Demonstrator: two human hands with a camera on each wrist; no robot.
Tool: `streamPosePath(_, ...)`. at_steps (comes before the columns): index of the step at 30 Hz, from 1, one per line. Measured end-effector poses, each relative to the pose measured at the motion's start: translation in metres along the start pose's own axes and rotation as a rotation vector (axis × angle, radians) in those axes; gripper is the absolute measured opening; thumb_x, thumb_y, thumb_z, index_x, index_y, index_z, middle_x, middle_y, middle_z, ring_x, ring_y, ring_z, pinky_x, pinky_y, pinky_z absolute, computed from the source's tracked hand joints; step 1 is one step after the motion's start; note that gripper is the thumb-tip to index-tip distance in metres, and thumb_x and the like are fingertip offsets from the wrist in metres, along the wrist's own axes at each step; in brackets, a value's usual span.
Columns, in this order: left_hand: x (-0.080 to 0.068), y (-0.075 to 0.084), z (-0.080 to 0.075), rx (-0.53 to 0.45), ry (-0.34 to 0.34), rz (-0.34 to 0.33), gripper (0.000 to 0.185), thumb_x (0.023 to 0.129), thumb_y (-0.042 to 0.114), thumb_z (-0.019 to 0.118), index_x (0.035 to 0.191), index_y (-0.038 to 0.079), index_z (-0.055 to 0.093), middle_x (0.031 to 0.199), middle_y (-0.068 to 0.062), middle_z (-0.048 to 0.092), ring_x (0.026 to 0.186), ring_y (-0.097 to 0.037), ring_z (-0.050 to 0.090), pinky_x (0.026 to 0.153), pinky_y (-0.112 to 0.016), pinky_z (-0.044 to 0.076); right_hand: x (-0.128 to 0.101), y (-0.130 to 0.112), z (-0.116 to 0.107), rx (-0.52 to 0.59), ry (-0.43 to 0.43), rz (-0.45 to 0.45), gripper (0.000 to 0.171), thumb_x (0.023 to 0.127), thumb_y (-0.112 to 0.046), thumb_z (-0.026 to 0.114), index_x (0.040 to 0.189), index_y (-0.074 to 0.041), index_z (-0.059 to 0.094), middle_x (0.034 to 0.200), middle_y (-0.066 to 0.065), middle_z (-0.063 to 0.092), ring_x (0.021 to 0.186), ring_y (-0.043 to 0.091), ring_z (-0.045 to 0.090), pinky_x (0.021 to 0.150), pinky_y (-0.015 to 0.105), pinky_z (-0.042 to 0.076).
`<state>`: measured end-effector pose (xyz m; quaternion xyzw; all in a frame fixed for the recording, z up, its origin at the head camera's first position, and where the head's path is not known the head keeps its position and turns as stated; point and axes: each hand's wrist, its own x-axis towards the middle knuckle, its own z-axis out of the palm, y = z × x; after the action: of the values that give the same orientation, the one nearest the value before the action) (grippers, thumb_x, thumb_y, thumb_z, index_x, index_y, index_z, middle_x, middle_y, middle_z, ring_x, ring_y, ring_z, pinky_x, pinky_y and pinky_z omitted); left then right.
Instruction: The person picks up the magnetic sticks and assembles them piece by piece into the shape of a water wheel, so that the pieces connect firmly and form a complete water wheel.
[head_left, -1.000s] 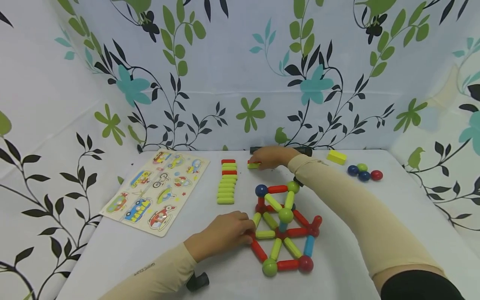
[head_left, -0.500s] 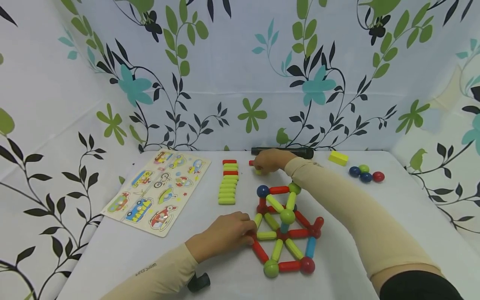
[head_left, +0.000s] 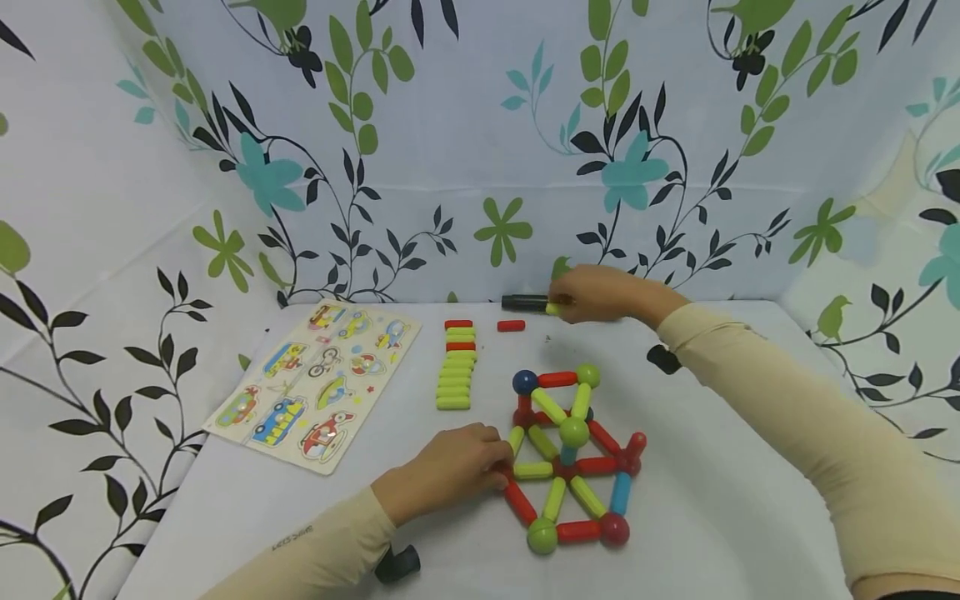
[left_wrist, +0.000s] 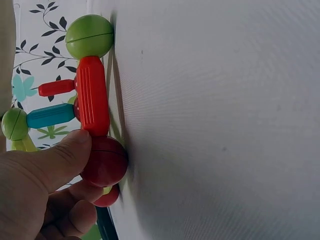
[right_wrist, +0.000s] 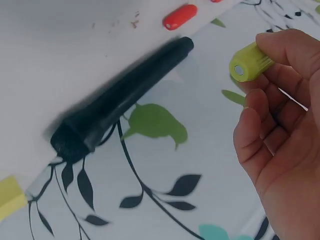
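Observation:
My right hand (head_left: pixel 592 293) is raised near the back wall and pinches a yellow-green rod (head_left: pixel 553 309); in the right wrist view the rod (right_wrist: pixel 250 64) sticks out between thumb and fingers of that hand (right_wrist: pixel 265 85). My left hand (head_left: pixel 457 467) rests on the table and grips a red ball (left_wrist: pixel 104 161) at the left corner of the rod-and-ball structure (head_left: pixel 570 454). A red rod (left_wrist: pixel 92 95) runs from that ball to a green ball (left_wrist: pixel 90 36). A single red rod (head_left: pixel 511 326) lies on the table below the right hand.
A row of green and red rods (head_left: pixel 455 367) lies left of the structure. A picture puzzle board (head_left: pixel 315 383) lies further left. A black cylinder (head_left: pixel 525 303) lies along the back wall, with a yellow block (right_wrist: pixel 10 197) beyond it. The right arm covers the table's right side.
My right hand has lifted a yellow-green rod off the table and moved up and to the right, leaving the red rod behind. The left hand has stayed on the structure.

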<state>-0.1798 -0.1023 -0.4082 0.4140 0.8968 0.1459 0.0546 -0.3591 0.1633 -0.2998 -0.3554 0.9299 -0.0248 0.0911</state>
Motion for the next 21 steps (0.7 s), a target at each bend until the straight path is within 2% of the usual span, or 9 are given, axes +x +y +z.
streamPosePath(4,0.000,0.000,-0.001,0.029,0.015,0.004,0.017,0.090,0.027,0.080,0.104,0.022,0.073,0.089,0.012,0.062,0.081,-0.002,0.054,0.070,-0.017,0.048,-0.047,-0.010,-0.007,0.015,0.050,-0.046,0.016,0.091,-0.021,0.073,0.107,-0.016,0.076,0.090,-0.006,0.068,0.081,0.013,0.060,0.075,0.032,0.054)
streamPosePath(7,-0.001,0.001,-0.002,0.030,0.013,0.001,0.016,0.089,0.026,0.080,0.103,0.022,0.073,0.087,0.012,0.061,0.079,-0.003,0.053,0.069,-0.017,0.048,-0.080,-0.021,-0.002,0.005,0.081,-0.094,0.016,0.089,-0.021,0.077,0.105,-0.018,0.077,0.089,-0.010,0.067,0.080,0.010,0.059,0.072,0.029,0.052)
streamPosePath(12,0.000,0.002,0.002,0.012,0.006,0.001,0.016,0.090,0.027,0.079,0.104,0.023,0.073,0.088,0.013,0.061,0.081,-0.002,0.054,0.070,-0.017,0.048,-0.128,-0.045,0.013,0.025,0.052,-0.141,0.018,0.088,-0.024,0.079,0.105,-0.023,0.076,0.089,-0.016,0.063,0.082,0.007,0.058,0.071,0.025,0.052)
streamPosePath(16,0.000,0.002,0.001,0.004,0.004,-0.001,0.016,0.090,0.026,0.080,0.104,0.023,0.072,0.088,0.013,0.061,0.082,-0.003,0.053,0.070,-0.017,0.048,-0.143,-0.062,0.027,0.047,0.016,-0.173,0.021,0.087,-0.027,0.081,0.108,-0.025,0.076,0.093,-0.016,0.063,0.087,0.006,0.058,0.073,0.022,0.053)
streamPosePath(21,0.001,0.001,0.000,0.002,0.007,0.002,0.016,0.090,0.027,0.079,0.104,0.023,0.073,0.088,0.013,0.061,0.082,-0.003,0.053,0.070,-0.017,0.048,-0.146,-0.072,0.039,0.021,0.047,-0.202,0.023,0.085,-0.027,0.084,0.106,-0.023,0.077,0.093,-0.014,0.066,0.087,0.004,0.057,0.074,0.021,0.054)
